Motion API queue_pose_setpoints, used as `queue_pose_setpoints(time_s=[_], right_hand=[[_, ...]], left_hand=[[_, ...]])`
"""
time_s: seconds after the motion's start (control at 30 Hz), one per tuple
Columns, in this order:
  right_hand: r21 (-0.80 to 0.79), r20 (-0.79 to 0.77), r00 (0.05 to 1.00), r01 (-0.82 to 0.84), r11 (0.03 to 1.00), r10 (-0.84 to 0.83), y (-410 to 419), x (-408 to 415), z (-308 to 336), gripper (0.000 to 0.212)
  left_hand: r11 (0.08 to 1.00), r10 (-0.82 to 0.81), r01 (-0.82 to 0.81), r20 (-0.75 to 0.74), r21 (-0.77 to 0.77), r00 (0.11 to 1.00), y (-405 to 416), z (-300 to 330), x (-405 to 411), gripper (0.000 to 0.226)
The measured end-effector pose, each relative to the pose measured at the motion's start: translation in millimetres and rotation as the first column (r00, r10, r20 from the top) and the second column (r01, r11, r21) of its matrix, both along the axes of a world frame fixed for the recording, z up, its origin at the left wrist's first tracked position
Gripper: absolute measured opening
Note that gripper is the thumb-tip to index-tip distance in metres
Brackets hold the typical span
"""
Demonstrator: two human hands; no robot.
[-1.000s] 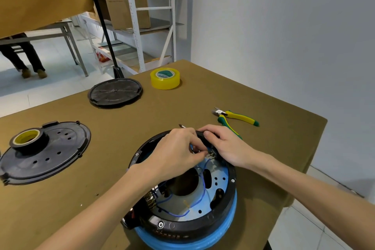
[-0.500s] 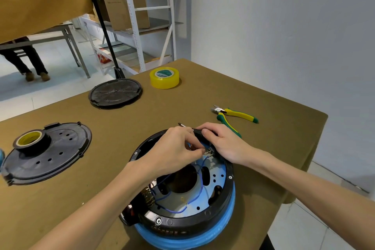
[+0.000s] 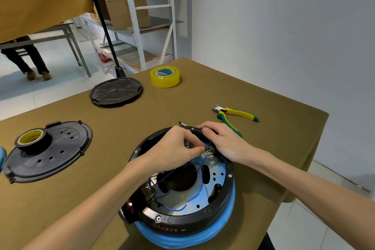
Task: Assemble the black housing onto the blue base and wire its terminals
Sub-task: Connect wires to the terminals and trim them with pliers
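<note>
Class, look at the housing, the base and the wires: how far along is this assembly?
Done: the black housing already sits on the blue base. In hand: the left hand pinches a blue wire at a terminal by the far rim, where the right hand rests. Left: other wires lie loose inside; whether they are connected cannot be told.

A brown cloth-covered table [image 3: 274, 107] carries several loose things. At 12 o'clock lies a roll of yellow transparent tape [image 3: 164, 76]. At 11 o'clock lies a round black ribbed plastic lid [image 3: 116, 92]. At 9 o'clock rests a larger black perforated plastic disc [image 3: 60, 148], and on it sits a small roll of black tape with a yellow core [image 3: 32, 139]. At 2 o'clock lie yellow-and-green handled cutting pliers [image 3: 235, 114]. Behind the table stand a white metal shelf rack [image 3: 132, 16] with a brown cardboard box [image 3: 123, 4], and a grey metal table [image 3: 67, 34].
</note>
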State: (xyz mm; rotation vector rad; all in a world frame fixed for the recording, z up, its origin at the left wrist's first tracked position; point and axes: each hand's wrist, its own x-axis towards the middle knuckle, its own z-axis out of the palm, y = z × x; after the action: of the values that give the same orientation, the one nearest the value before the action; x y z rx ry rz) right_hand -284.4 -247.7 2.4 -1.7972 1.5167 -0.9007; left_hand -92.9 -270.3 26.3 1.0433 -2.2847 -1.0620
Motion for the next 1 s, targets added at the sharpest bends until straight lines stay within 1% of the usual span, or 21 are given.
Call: queue_pose_setpoints(time_s=[0.07, 0.13, 0.27, 0.47, 0.7, 0.83, 0.93, 1.0], right_hand=[[0.000, -0.002, 1.000, 0.001, 1.000, -0.001, -0.7, 0.3, -0.2, 0.026], [0.001, -0.002, 1.000, -0.001, 1.000, 0.001, -0.7, 0.6, -0.1, 0.025], [0.016, 0.013, 1.000, 0.003, 1.000, -0.003, 0.3, 1.1, 0.9, 0.026], [0.026, 0.009, 1.000, 0.004, 1.000, -0.004, 1.7, 1.2, 2.3, 0.027], [0.025, 0.008, 1.000, 0.013, 1.000, -0.013, 1.8, 1.3, 2.3, 0.027], [0.025, 0.015, 1.000, 0.023, 0.999, -0.024, 2.8, 1.6, 2.9, 0.028], [0.029, 0.018, 0.999, 0.029, 0.999, -0.030, 4.2, 2.5, 3.0, 0.027], [0.034, 0.030, 0.999, 0.035, 0.999, -0.036, 4.0, 2.9, 3.0, 0.027]], left_hand=[[0.998, 0.024, -0.023, -0.015, 0.056, 1.000, -2.0, 1.8, 1.5, 0.013], [0.996, 0.034, -0.033, -0.004, 0.081, 0.999, -2.7, 3.3, 1.3, 0.009], [0.996, 0.071, -0.073, 0.034, 0.056, 0.997, 0.6, 3.8, -2.8, 0.014], [0.994, 0.097, -0.102, 0.101, 0.041, 0.990, 1.3, 8.7, -6.5, 0.014], [0.999, 0.052, -0.051, 0.086, -0.017, 0.995, 3.7, 9.6, -6.3, 0.016], [0.997, 0.029, -0.024, 0.069, -0.071, 0.997, 6.7, 8.7, -4.1, 0.026], [0.995, 0.026, -0.019, 0.068, -0.099, 0.997, 7.2, 7.1, -4.5, 0.019], [0.998, 0.018, -0.013, 0.075, -0.062, 0.997, 5.7, 7.2, -4.3, 0.016]])
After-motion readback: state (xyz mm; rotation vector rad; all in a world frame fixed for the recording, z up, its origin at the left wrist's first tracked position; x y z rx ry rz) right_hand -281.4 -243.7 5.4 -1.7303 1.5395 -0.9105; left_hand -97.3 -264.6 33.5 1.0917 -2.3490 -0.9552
